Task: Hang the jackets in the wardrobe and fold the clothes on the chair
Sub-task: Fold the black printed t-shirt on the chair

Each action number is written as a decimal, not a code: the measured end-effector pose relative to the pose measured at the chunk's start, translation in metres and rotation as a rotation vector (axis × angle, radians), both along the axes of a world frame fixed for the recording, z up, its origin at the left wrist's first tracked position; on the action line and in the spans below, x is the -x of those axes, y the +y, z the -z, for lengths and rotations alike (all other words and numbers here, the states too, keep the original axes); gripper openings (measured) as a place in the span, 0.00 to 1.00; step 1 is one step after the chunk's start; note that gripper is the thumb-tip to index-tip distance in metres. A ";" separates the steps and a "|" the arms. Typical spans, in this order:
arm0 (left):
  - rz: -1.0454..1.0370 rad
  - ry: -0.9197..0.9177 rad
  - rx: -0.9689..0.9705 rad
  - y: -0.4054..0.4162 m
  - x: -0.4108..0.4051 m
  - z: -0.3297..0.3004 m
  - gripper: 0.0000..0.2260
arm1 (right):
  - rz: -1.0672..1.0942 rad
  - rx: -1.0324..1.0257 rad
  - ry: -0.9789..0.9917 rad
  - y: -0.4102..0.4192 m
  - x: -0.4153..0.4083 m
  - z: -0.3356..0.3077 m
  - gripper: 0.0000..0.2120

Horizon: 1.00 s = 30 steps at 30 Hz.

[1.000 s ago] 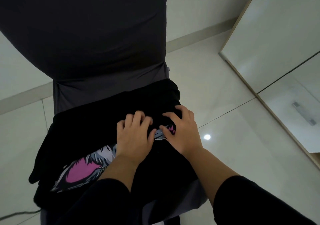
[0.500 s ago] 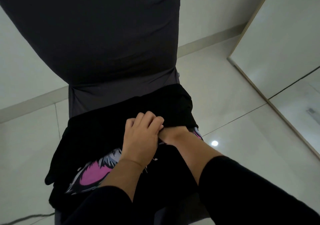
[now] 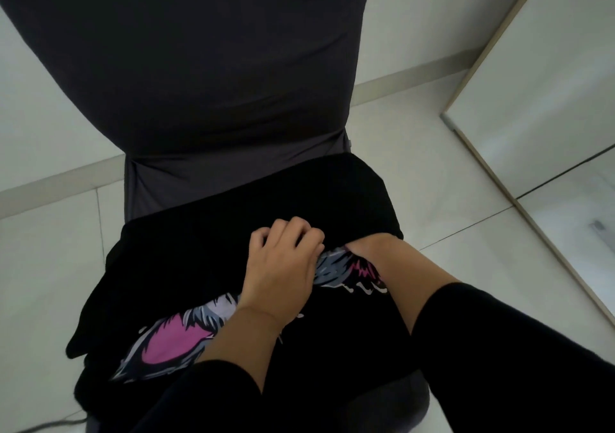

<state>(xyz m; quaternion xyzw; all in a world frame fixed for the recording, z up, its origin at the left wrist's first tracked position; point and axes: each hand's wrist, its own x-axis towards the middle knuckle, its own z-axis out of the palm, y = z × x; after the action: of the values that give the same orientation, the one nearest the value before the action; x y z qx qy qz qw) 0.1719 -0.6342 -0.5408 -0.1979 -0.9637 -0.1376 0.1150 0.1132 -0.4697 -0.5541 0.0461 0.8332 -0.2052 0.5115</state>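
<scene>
A black garment (image 3: 186, 266) with a pink, grey and white print lies across the seat of a dark grey covered chair (image 3: 206, 76). A folded black layer covers its far half. My left hand (image 3: 283, 266) rests on the near edge of that layer, fingers curled onto the cloth. My right hand (image 3: 369, 249) reaches under the same layer from the right; its fingers are hidden beneath the fabric, only the wrist and the base of the hand show. Both forearms wear black sleeves.
Pale glossy floor tiles (image 3: 449, 232) surround the chair. A white wardrobe door (image 3: 549, 99) with a light wood edge stands at the right. A baseboard runs along the wall behind the chair. A thin cable (image 3: 43, 426) lies on the floor at bottom left.
My right hand slid from the top of the garment to under the folded black layer. My left hand curled onto the fold's edge. The view drew closer to the chair.
</scene>
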 end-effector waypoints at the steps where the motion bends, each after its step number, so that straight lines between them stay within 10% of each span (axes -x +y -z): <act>1: -0.004 -0.002 0.009 0.001 0.001 0.001 0.08 | 0.016 -0.015 -0.012 0.001 0.003 -0.001 0.21; 21: -0.189 0.013 0.041 0.025 -0.004 -0.012 0.10 | 0.529 -0.006 0.539 0.018 -0.026 -0.036 0.17; 30: -0.102 -0.346 0.157 0.022 -0.025 0.000 0.12 | 0.509 -0.273 0.512 0.018 -0.060 -0.028 0.14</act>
<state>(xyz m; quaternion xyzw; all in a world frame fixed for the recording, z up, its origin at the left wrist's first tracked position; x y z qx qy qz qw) 0.1968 -0.6118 -0.5412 -0.1305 -0.9857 -0.0877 -0.0611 0.1730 -0.4520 -0.5256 0.2663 0.9155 -0.2176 0.2089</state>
